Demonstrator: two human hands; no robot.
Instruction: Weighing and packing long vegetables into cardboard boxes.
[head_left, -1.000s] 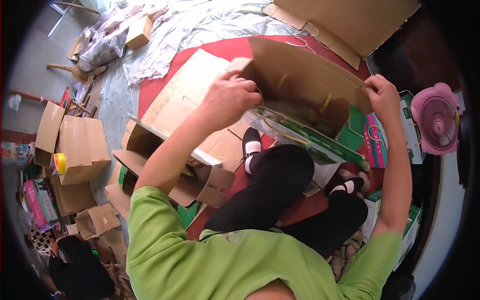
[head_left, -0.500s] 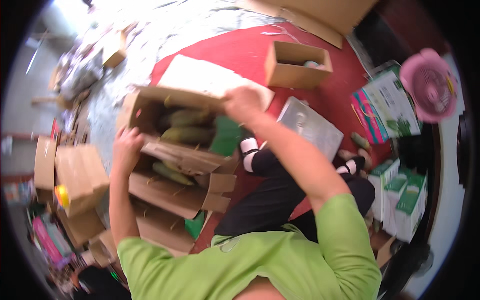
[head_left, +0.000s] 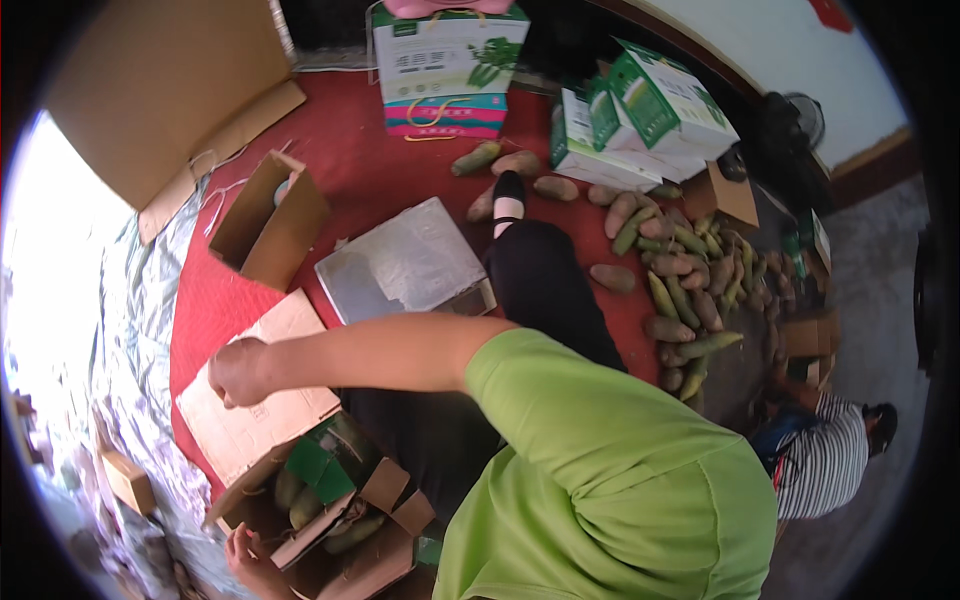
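Observation:
At the lower left stands an open cardboard box (head_left: 345, 575) with its flaps up. Thick green gourd-like vegetables (head_left: 305, 505) lie inside, partly covered by a green flap (head_left: 320, 470). My left hand (head_left: 252, 562) is at the box's left corner, its bent fingers against the edge. My right hand (head_left: 238, 372) is closed in a loose fist above a flat cardboard sheet (head_left: 285, 425), away from the box. The inside of its fingers is hidden, so I cannot see whether it holds anything.
A silver-grey lidded case (head_left: 400, 262) and a narrow open box (head_left: 275, 220) sit on the red mat (head_left: 350, 130). Green-and-white cartons (head_left: 660, 110) stand at the far right, near a heap of vegetables (head_left: 690, 270). Another person (head_left: 825, 455) is low at the right.
My view has swung to the right, so the box now appears lower left. My right hand has left the box's far edge and is over the cardboard sheet. My left hand stays at the box.

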